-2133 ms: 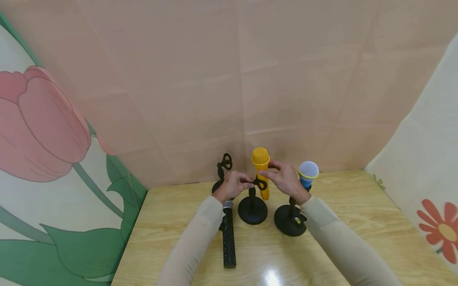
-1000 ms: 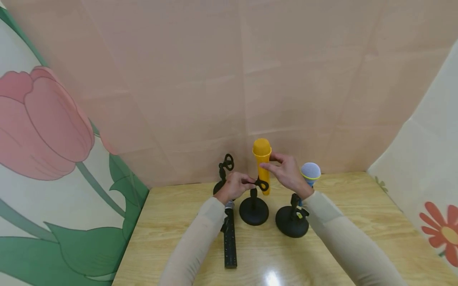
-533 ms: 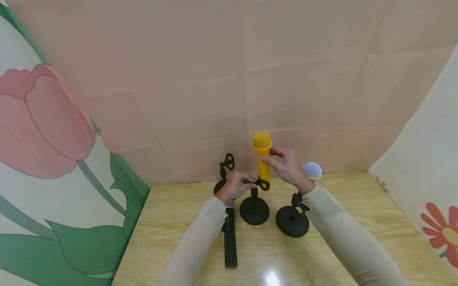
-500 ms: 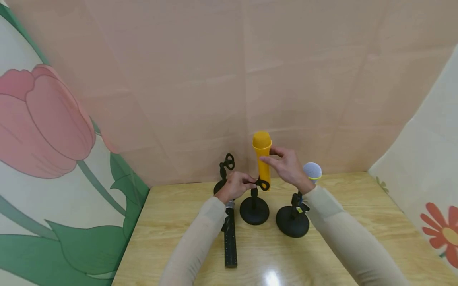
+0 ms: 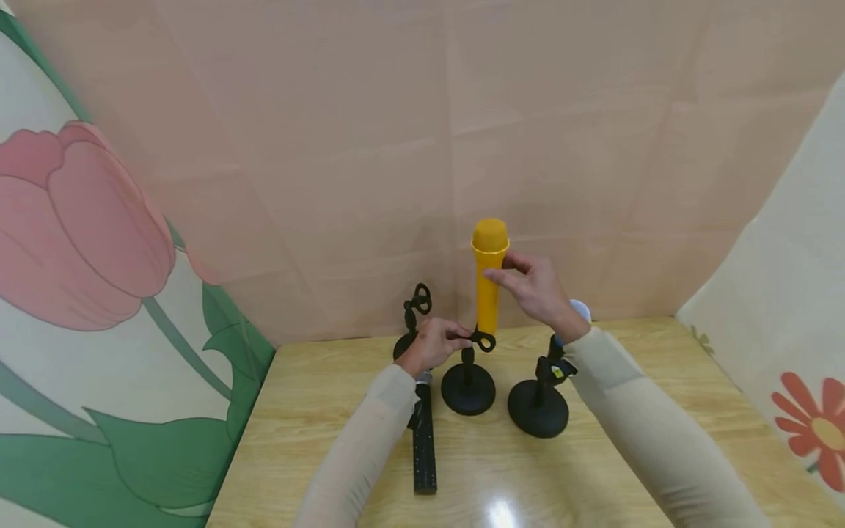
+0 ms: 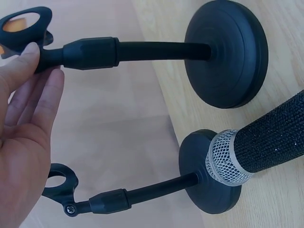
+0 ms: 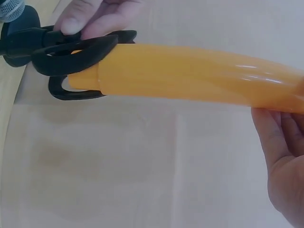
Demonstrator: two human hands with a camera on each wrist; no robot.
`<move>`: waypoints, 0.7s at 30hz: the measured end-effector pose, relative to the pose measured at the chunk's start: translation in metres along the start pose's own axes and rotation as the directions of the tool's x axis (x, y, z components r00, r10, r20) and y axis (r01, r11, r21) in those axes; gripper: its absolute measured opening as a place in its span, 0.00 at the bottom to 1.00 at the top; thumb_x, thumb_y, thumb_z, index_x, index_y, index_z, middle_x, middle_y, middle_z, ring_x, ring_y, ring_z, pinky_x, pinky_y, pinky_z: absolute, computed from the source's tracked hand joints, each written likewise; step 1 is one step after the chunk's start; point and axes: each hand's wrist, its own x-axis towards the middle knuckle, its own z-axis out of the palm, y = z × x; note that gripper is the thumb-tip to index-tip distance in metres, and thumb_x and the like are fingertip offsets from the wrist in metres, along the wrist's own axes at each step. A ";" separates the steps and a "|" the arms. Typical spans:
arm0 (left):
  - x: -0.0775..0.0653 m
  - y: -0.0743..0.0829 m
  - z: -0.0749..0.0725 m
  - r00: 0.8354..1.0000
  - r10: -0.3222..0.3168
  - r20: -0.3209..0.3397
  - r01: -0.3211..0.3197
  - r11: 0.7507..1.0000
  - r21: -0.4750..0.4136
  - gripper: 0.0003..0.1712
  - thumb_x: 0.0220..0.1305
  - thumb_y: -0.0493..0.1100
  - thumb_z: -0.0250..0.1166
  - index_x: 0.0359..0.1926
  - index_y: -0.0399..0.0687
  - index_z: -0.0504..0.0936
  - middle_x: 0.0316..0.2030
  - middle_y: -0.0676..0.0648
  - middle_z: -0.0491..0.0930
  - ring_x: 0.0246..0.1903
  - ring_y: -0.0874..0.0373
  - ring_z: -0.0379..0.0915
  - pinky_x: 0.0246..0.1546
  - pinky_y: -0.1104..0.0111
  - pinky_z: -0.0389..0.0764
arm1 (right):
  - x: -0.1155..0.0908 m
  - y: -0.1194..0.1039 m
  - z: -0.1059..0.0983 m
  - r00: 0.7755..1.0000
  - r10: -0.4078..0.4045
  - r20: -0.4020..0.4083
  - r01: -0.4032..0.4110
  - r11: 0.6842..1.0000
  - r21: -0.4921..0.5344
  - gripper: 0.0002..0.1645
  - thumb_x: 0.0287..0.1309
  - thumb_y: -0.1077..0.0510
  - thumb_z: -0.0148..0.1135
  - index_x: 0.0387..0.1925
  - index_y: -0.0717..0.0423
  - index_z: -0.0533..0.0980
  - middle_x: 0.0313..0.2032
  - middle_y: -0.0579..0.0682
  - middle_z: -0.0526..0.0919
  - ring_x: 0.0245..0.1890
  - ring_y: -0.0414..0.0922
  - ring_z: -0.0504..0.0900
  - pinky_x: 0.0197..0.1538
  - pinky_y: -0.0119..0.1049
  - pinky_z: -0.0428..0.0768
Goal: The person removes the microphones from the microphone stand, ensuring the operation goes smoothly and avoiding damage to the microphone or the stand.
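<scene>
In the head view, the right hand (image 5: 533,290) holds the yellow microphone (image 5: 487,302) upright, its fingers pinching the upper shaft. The microphone stands just past twelve o'clock from the base of the middle stand (image 5: 468,390), its lower end at the clip (image 5: 477,336). The left hand (image 5: 432,343) pinches beside that clip. From the same base, the left stand (image 5: 410,320) is at ten o'clock, the black microphone (image 5: 425,447) lies on the table (image 5: 284,411) between seven and eight, and the right stand (image 5: 538,411) is between three and four. The pale-headed microphone (image 5: 581,311) is mostly hidden behind the right wrist.

In the left wrist view, the left hand enters at nine o'clock, thumb and fingers pinching the neck below the clip. The black microphone's mesh head overlaps the left stand's base at four.

In the right wrist view, the yellow microphone's narrow end, toward ten o'clock, sits between the clip's arms; the right hand's fingers touch the shaft at four.
</scene>
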 end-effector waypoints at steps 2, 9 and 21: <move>0.000 0.000 0.000 1.000 -0.003 0.001 0.003 1.000 -0.004 0.08 0.60 0.39 0.73 0.41 0.46 0.91 0.38 0.53 0.88 0.37 0.64 0.81 0.42 0.71 0.82 | 0.000 -0.002 -0.002 1.000 0.016 0.000 -0.016 1.000 0.001 0.25 0.66 0.52 0.66 0.56 0.66 0.79 0.49 0.62 0.84 0.51 0.57 0.81 0.60 0.57 0.74; 0.003 -0.001 0.000 1.000 0.025 -0.012 -0.025 0.999 0.036 0.08 0.60 0.39 0.73 0.41 0.46 0.91 0.38 0.52 0.88 0.37 0.65 0.82 0.40 0.73 0.82 | 0.002 -0.014 -0.012 0.995 0.097 0.007 -0.097 0.995 0.007 0.29 0.67 0.47 0.64 0.59 0.65 0.77 0.52 0.62 0.82 0.53 0.57 0.79 0.63 0.59 0.71; 0.014 0.000 -0.002 0.999 0.038 -0.004 -0.037 0.993 0.116 0.10 0.62 0.40 0.71 0.45 0.47 0.90 0.41 0.52 0.88 0.41 0.63 0.82 0.42 0.72 0.82 | -0.004 -0.017 -0.030 1.000 -0.006 0.008 0.006 0.999 -0.036 0.23 0.68 0.53 0.63 0.57 0.65 0.78 0.49 0.60 0.84 0.46 0.49 0.82 0.52 0.30 0.80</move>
